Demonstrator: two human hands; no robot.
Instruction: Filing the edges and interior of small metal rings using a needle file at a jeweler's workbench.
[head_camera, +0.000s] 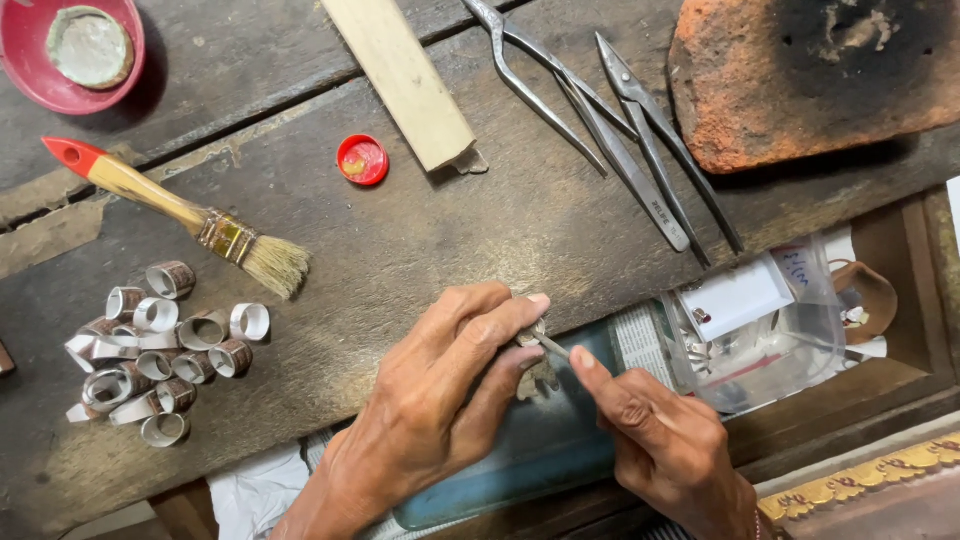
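The dark, scarred wooden workbench (420, 240) fills most of what I can see, its planks worn and dusty, and a scorched red brick slab (800, 80) sits at its far right corner. Long steel tongs (600, 110) lie crossed beside the brick, a pale wooden strip (405, 75) angles next to them, and a yellow-handled brush with a red tip (170, 205) rests toward the left, above a heap of small metal ring bands (160, 350). A clear plastic bag (760, 320) of bits lies in the open drawer at the right. At the bench edge the left hand (440, 400) pinches a small metal piece (533, 345) between thumb and fingertips, closed snugly round it; the piece looks light, stiff and thin, likely slippery and easy to bend or drop, so I judge it best gripped by its edges close to the work. The right hand (665, 440) is closed on a slender tool (552, 347), its tip touching the piece. A red bottle cap (362, 159) sits farther up.
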